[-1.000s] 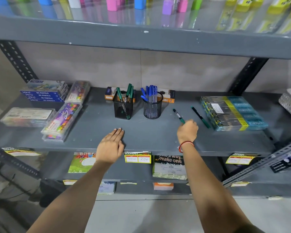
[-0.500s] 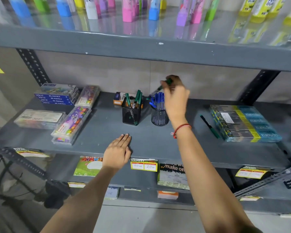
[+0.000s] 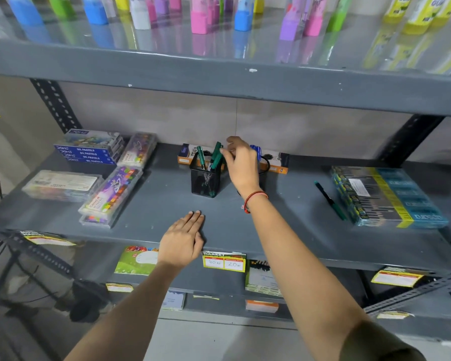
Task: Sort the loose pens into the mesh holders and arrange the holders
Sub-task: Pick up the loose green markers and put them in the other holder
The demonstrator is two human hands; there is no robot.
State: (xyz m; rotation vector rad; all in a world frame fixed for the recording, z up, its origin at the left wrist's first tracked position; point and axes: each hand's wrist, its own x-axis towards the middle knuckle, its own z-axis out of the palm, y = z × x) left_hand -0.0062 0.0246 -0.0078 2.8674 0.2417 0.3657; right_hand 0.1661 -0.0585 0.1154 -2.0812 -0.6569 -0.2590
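Your left hand [image 3: 181, 242] lies flat, empty, at lower centre. Your right hand [image 3: 241, 162] pinches a green pen [image 3: 216, 155] into the square black mesh holder [image 3: 205, 179]. One green loose pen [image 3: 330, 200] remains at right.

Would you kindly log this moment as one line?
right hand: at green holder, grip unclear | left hand: flat on shelf | loose pen: one

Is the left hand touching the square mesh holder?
Apart. The head view shows the left hand flat on the shelf's front edge, with bare shelf between its fingertips and the square mesh holder.
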